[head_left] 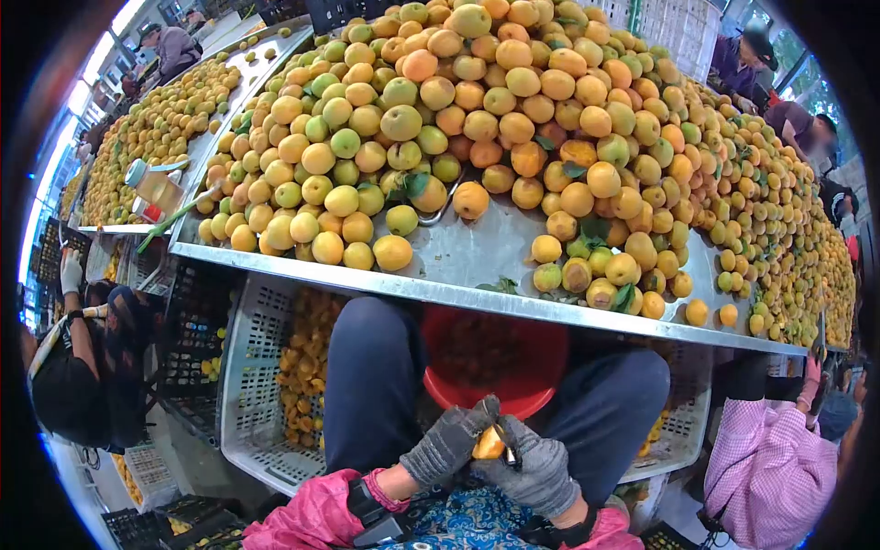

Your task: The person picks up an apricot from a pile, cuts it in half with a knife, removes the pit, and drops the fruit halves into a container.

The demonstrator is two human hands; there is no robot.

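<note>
Above my lap, an orange-yellow apricot (489, 444) with a cut, paler face sits between my two grey-gloved hands. My left hand (447, 446) has its fingers closed around the fruit's left side. Against its right side, my right hand (538, 469) is curled shut. A small shiny edge shows by the right fingers, but its kind is too small to make out. Just beyond the hands, between my knees, stands a red basin (541, 390) with dark contents in shadow. A large heap of whole apricots (486, 101) covers the metal table in front.
The metal table's front edge (412, 284) runs above my knees. Below it, a white crate (252, 367) holds opened apricots at the left. A bottle (158, 186) stands among the left-hand fruit. Co-workers sit at both sides, one in a pink checked sleeve (765, 458).
</note>
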